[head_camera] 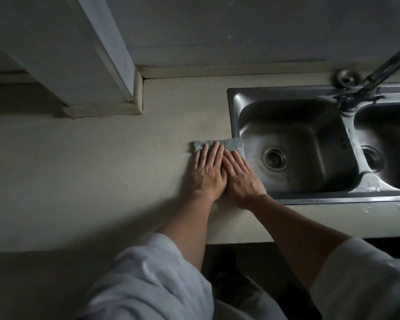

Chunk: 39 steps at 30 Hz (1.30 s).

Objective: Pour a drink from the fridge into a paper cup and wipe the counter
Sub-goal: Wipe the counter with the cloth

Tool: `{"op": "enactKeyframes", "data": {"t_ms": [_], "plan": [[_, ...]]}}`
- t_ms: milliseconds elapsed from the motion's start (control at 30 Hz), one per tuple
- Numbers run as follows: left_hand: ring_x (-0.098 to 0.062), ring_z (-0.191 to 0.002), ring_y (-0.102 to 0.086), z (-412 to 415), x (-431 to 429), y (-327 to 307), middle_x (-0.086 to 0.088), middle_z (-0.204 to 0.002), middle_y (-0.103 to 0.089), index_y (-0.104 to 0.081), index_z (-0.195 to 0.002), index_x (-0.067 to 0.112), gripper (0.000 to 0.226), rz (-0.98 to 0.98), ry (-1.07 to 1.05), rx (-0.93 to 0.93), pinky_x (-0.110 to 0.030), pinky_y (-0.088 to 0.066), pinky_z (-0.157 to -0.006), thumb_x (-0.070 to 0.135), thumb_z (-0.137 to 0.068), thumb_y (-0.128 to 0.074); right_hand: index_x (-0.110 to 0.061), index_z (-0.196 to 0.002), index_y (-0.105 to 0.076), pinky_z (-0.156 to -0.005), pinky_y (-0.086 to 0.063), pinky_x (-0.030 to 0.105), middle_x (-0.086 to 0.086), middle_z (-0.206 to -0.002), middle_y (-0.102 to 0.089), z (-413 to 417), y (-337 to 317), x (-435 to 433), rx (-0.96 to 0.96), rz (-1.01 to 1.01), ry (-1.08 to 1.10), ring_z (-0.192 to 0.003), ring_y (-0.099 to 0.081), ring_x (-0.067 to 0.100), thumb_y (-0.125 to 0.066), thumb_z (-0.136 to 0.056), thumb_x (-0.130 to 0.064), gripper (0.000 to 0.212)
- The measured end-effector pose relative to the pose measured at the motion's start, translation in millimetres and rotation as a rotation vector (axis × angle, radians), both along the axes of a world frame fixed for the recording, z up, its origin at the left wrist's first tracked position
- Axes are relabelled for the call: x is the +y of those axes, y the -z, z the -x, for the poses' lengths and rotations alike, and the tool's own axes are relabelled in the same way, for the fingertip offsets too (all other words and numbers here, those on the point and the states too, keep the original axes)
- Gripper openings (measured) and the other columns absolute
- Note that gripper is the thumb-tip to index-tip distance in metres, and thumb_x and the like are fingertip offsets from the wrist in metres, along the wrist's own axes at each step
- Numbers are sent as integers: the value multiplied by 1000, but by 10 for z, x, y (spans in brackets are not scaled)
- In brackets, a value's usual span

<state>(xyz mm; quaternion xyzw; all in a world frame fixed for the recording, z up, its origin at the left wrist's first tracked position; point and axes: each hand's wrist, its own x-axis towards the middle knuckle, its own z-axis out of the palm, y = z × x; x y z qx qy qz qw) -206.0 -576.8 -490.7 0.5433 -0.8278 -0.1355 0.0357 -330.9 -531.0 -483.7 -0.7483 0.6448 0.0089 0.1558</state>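
Mid-frame, the left hand (207, 172) and right hand (240, 179) lie side by side — fingers straight, flat on a blue-grey cloth (231, 144) on the counter (90, 181), its right edge overlapping the sink (293, 195) rim.

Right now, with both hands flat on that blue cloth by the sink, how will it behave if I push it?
The blue cloth looks thin and soft, so it will probably bunch rather than slide stiffly. Its pitted surface may drag on the counter. Its right end reaches the sink rim, so it could droop in.
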Motion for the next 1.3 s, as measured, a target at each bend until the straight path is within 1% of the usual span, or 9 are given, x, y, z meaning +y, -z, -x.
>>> {"op": "enactKeyframes", "data": {"t_ms": [67,167,300,567,767,900,967,1100,1300], "plan": [[-23,-151,-14,-54,-2,-9,4,-163,-20,-25,-156,20,64,-8,26,6,-43,-13,-123,39,-96,-17,-11,-156,4,-124,-4,42,6,-164,10,-48,14,20,28,2,15,-150,14,23,-28,-99,-52,77],[-21,-150,-19,-234,-30,9,5,-162,-23,-27,-155,20,61,-11,36,10,-40,-13,-122,40,-97,-22,-14,-156,5,-124,0,40,5,-164,12,-221,-40,23,-17,12,17,-149,17,20,-22,-101,-42,67],[-21,-149,-25,-811,-220,55,5,-160,-29,-32,-153,20,60,7,-28,-32,-39,-16,-119,38,-96,-31,-12,-156,-10,-123,1,38,6,-164,0,-772,-93,-233,-115,50,-29,-150,9,20,-37,-101,-31,65],[-23,-149,-24,-1449,-1048,157,5,-161,-28,-33,-153,19,58,46,-75,-15,-40,-15,-119,36,-97,-33,-15,-157,-5,-123,-5,41,3,-164,4,-1427,-47,-1096,-128,-8,-16,-151,10,21,-27,-101,-36,64],[-24,-151,-14,-1294,-1551,140,5,-163,-21,-25,-156,19,62,40,-58,-14,-42,-12,-123,40,-98,-20,-15,-157,-6,-124,-2,38,3,-164,1,-1274,-28,-1602,-103,25,-28,-151,8,19,-11,-96,-38,65],[-24,-152,-6,-1152,-1694,55,6,-165,-13,-18,-157,21,67,25,-18,-35,-41,-5,-124,44,-95,-8,-14,-157,-7,-124,-5,40,4,-165,-1,-1119,-21,-1700,-124,22,-11,-151,6,20,-9,-95,-44,69],[-24,-153,-5,-1037,-1720,41,5,-165,-12,-16,-157,21,66,16,-14,-40,-41,-5,-124,44,-96,-9,-14,-157,-7,-124,-5,39,4,-165,-1,-1010,-24,-1712,-134,28,0,-151,5,20,-13,-97,-44,68],[-24,-153,-3,-615,-1667,23,5,-165,-10,-13,-158,21,67,-18,48,-56,-42,-5,-124,44,-95,-8,-16,-157,-4,-124,-2,37,1,-165,3,-634,18,-1560,-94,32,94,-151,9,17,-35,-102,-42,69],[-23,-153,2,139,-1430,-17,5,-166,-3,-7,-158,21,69,-54,177,-75,-42,-3,-123,42,-93,-1,-13,-157,-3,-124,-5,40,3,-164,3,9,-41,-1184,-80,-19,209,-151,10,19,-30,-98,-45,73]]}}
